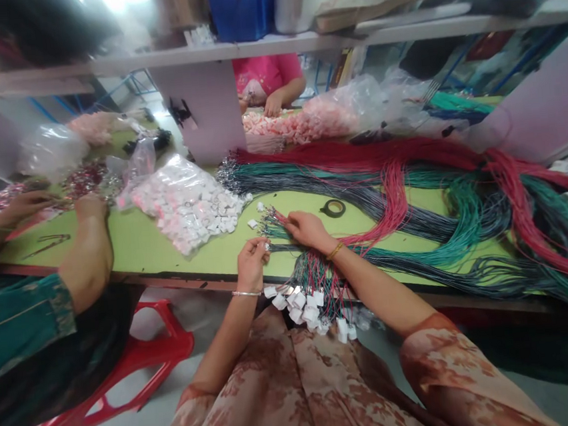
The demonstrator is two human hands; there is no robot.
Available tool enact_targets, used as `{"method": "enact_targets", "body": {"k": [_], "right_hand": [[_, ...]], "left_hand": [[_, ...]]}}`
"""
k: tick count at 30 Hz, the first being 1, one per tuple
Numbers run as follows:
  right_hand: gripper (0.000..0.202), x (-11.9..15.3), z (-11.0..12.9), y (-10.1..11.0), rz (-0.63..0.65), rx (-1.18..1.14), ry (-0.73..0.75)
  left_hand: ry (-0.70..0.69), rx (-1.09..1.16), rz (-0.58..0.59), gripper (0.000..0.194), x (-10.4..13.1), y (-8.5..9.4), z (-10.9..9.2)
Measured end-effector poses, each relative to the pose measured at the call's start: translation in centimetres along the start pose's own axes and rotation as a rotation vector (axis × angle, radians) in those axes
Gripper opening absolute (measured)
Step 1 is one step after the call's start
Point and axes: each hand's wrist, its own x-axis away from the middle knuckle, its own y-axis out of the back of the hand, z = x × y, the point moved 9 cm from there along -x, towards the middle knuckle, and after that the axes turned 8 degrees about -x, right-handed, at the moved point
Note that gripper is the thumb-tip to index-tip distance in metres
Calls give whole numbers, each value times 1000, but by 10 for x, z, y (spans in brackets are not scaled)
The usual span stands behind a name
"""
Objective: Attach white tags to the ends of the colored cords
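My left hand (253,264) is closed in a pinch on a small white connector (267,247) near the table's front edge. Just right of it, my right hand (306,229) has its fingers pressed together at the ends of red wires (280,217). Green wires (271,230) and dark wires (287,247) lie under and beside the fingers. Two loose white connectors, one of them at the fingertips' upper left (252,223), rest on the green tabletop (212,257). Wires with white connectors (303,306) on their ends hang over the front edge below my hands.
A plastic bag of white connectors (187,205) spills at the left. Black tape (332,208) lies behind my right hand. Long red wires (358,152) stretch rightward. Another person's arms (89,248) are at the left, above a red stool (161,345). Across the table sits a person in pink (270,73).
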Motion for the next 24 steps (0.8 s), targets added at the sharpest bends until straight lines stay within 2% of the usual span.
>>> {"method": "enact_targets", "body": {"k": [4,10,13,20,24], "right_hand": [[19,-6,6,6,-37,-303,-6],[20,-15,54,10,-7,-703,55],[21,-5,61,3,57,-722,57],[23,30,50,-15,241,-635,69],[22,35,48,-18,258,-635,41]], "left_hand": [[29,47,19,23,-2,1,3],[16,104,62,25,2,-3,-3],[11,148,72,25,3,-5,-6],[58,225,119,18,4,-13,-1],[58,207,142,18,6,-16,-1]]}}
